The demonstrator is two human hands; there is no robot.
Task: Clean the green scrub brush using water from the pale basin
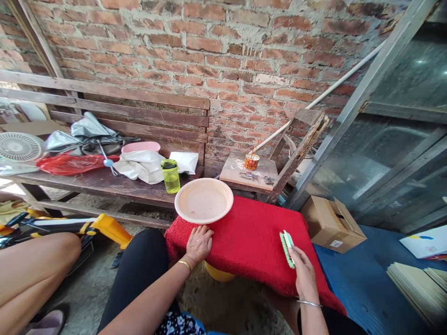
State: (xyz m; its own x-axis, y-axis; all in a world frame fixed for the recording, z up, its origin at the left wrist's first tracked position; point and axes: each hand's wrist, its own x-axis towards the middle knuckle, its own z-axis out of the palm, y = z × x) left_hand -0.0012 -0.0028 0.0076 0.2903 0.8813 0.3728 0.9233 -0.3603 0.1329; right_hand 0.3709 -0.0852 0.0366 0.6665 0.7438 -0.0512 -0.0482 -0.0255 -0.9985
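A red fleecy cloth (251, 232) covers a low table in front of me. My left hand (200, 243), with a gold-coloured bangle at the wrist, presses on the cloth's near edge with its fingers curled. Just beyond those fingers stands a pale round basin (206, 219) that seems to hold water. My right hand (303, 270) is closed around a scrubbing brush (287, 246) with a whitish back and green bristles. The brush is tipped on its side over the right part of the cloth, its bristles facing left. Whether they touch the cloth I cannot tell.
A green bottle (171, 177) and a red bag (75, 164) lie along the wooden bench (87, 184). Padlocks and a patterned cup (252, 162) are on a wooden chair (232, 174). To the right is a cardboard box (330, 223). Another person's bare leg (38, 265) shows at left.
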